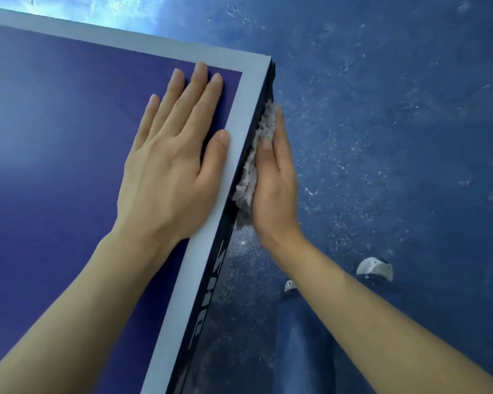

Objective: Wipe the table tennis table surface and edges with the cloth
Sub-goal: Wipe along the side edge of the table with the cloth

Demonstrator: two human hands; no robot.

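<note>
L hand [168,166] is laid flat, fingers straight, on table [54,137] nr corner; cloth [265,123] is pressed to its side edge by R hand [276,189], fingers straight, uncurled.

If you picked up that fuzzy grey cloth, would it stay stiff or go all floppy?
Probably floppy: the cloth moulds itself along the table's side edge under the flat right hand. It is likely light too, since its shaggy tufts look airy. It probably wouldn't slip away easily, as that fuzzy pile should grip.
</note>
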